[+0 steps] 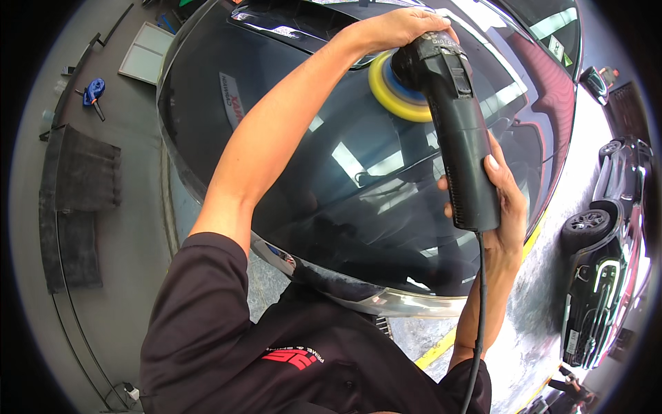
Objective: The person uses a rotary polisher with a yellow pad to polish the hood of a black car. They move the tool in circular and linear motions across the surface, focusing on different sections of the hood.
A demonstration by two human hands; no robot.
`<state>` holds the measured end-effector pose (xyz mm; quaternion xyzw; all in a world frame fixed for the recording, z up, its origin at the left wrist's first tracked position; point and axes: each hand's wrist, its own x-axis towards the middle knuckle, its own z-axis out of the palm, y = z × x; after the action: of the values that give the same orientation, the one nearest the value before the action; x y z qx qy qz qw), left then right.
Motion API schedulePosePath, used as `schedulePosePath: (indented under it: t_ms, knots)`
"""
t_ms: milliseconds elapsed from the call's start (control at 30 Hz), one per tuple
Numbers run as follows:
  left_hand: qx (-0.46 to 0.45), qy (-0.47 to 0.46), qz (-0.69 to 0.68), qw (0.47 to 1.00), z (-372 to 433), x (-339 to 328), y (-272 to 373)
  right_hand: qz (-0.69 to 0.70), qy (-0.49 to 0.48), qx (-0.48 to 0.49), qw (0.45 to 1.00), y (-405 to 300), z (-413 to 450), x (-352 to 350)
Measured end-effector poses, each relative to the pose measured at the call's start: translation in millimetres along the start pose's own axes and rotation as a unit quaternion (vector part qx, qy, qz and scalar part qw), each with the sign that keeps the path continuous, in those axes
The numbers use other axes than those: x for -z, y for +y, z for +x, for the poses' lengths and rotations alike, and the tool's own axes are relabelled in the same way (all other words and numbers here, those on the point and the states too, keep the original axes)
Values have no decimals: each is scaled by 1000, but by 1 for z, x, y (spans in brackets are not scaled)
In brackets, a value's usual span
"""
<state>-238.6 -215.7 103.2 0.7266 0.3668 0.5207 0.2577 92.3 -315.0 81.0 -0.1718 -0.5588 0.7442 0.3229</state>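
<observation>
A black corded car polisher (465, 145) is held over the dark glossy hood (305, 207) of a car. My left hand (421, 25) rests over the polisher's head, its fingers partly hidden behind it. Farther down, my right hand (506, 194) wraps around the tool's body, with the thumb on the near side. A round yellow foam pad (395, 106) on a blue backing plate faces the hood; I cannot tell whether its whole face touches the paint. From the tool's lower end the power cord (479, 310) hangs along my right forearm.
The windshield base and cowl (289, 26) lie beyond the hood. A black car (595, 274) stands at the right, past a yellow floor line (437, 349). On the left wall hang a blue blower (94, 93) and dark cloths (85, 171). People are partly visible at far right.
</observation>
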Motion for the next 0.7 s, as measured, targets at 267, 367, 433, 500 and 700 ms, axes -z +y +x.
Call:
schedulePosePath:
  t_ms: [267,367,433,500,700]
  knots:
    - [20,-27,-83,996,-9,3,-6,8,-20,2,1000,8,-5,-2]
    - [51,-9,-107,993,-11,-1,-5,12,-23,0,1000,10,-6,0]
    - [54,-12,-99,994,-11,-1,-3,15,-28,-1,1000,9,-4,2]
    - [54,-14,-101,993,-12,-1,-4,15,-27,-5,1000,7,-5,4]
    - [28,-25,-95,995,-7,1,-10,6,-24,-6,1000,6,-3,6]
